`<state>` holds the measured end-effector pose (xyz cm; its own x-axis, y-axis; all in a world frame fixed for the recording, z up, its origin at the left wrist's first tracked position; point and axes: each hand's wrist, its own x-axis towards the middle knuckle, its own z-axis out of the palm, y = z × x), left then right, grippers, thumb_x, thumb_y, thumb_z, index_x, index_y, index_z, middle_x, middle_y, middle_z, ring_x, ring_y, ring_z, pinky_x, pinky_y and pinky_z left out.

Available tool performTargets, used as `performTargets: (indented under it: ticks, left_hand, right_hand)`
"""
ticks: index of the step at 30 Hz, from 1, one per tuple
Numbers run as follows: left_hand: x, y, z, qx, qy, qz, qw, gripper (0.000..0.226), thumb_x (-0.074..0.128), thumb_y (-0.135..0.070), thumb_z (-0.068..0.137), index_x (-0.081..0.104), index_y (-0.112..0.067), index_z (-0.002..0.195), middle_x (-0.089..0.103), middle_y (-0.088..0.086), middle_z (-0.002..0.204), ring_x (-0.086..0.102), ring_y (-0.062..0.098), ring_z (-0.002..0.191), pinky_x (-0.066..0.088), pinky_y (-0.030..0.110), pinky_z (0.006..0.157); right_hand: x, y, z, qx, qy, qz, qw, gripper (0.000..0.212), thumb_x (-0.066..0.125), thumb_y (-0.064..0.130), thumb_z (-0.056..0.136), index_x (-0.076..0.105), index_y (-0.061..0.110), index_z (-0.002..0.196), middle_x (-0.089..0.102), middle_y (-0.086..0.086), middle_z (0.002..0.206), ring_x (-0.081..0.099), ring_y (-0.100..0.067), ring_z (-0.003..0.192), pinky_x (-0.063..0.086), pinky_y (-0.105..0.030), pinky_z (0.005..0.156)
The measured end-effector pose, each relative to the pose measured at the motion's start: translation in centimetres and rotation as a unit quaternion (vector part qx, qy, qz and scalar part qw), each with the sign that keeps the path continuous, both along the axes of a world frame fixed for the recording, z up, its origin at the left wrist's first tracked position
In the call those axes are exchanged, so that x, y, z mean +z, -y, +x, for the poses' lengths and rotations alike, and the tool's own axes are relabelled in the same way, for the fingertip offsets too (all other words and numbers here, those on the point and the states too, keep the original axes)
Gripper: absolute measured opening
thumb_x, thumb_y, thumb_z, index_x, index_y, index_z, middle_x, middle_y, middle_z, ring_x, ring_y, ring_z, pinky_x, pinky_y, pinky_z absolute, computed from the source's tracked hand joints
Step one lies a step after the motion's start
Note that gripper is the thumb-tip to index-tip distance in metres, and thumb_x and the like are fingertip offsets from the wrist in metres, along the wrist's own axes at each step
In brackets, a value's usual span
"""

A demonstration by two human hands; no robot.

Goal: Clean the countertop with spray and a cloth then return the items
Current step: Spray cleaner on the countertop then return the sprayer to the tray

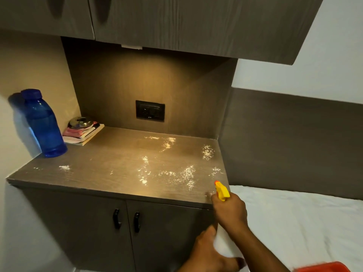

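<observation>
The wood-grain countertop [117, 169] has white powder scattered over its middle and right side. A spray bottle [223, 192] with a yellow head, an orange nozzle and a white body is held at the counter's front right corner, nozzle aimed over the surface. My right hand [229, 211] grips the bottle's neck under the yellow head. Lower down, my left hand [206, 252] holds the white body. A red-orange item [322, 268], possibly the cloth, shows at the bottom right edge, mostly cut off.
A blue water bottle [44, 124] stands at the counter's back left, next to a small stack of books [82, 132] with a metal lid on top. A wall socket [150, 110] is behind. Cabinet doors [117, 218] are below, and a white bed [294, 222] lies right.
</observation>
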<state>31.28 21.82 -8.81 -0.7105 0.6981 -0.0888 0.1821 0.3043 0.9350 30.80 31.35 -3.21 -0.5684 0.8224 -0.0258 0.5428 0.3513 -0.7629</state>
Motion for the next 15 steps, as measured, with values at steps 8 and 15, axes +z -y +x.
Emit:
performTargets:
  ticks: [8, 15]
  left_hand:
    - [2.1, -0.1, -1.4, -0.017, 0.074, -0.03, 0.997, 0.104, 0.081, -0.066, 0.035, 0.039, -0.043, 0.127, 0.052, -0.015, 0.126, 0.051, 0.01, 0.114, 0.048, 0.034, 0.098]
    - [3.9, 4.1, -4.3, 0.076, 0.077, 0.026, 0.994, 0.099, 0.085, -0.047, 0.048, 0.037, -0.032, 0.134, 0.051, -0.007, 0.127, 0.049, 0.017, 0.117, 0.048, 0.038, 0.098]
  right_hand:
    - [2.5, -0.9, -1.5, 0.014, -0.066, -0.042, 0.997, 0.025, 0.061, 0.029, 0.086, 0.059, 0.015, 0.065, 0.063, -0.007, 0.065, 0.06, -0.024, 0.066, 0.046, -0.03, 0.059]
    - [5.1, 4.3, -5.9, 0.131, -0.091, -0.052, 0.986, 0.023, 0.061, 0.031, 0.083, 0.063, 0.013, 0.069, 0.064, -0.01, 0.066, 0.06, -0.025, 0.064, 0.049, -0.037, 0.06]
